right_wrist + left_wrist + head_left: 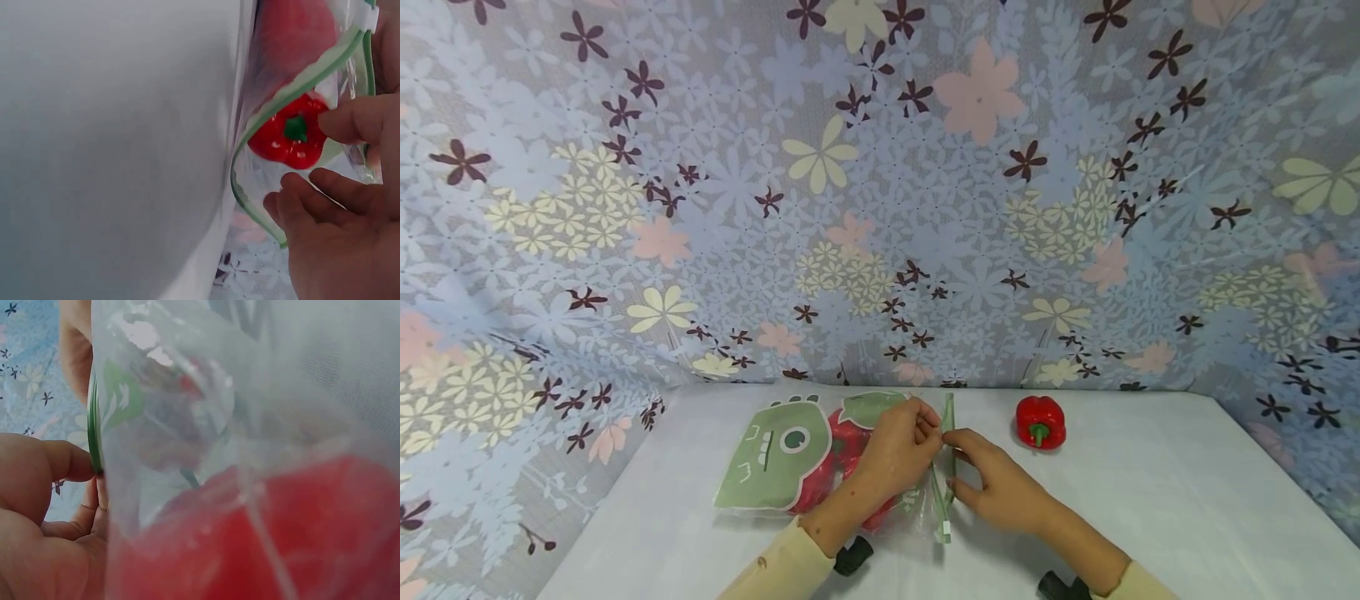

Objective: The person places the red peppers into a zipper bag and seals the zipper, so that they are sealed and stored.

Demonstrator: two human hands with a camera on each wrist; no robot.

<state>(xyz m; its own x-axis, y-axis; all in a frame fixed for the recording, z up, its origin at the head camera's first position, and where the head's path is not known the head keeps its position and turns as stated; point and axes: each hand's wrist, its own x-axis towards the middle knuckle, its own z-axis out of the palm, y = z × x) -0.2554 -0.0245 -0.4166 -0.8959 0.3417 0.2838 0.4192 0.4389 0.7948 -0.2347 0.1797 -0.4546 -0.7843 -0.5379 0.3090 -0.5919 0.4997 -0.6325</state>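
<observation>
A clear zip bag (763,487) with a green cartoon face lies on the white table, red contents (250,544) showing through its plastic. My left hand (895,446) pinches the green zip edge (94,428) between thumb and fingers. At the bag's parted mouth is my right hand (1003,487), its thumb and fingers spread apart. In the right wrist view, a red bell pepper (275,147) with a green stem shows within the mouth, and the right thumb (353,122) meets its edge. A white slider (946,527) sits at the zip's near end.
Another red bell pepper (1041,422) stands on the white table (1150,467), to the right of the bag and beyond my right hand. Flower-patterned cloth (880,208) hangs behind the table and along its sides.
</observation>
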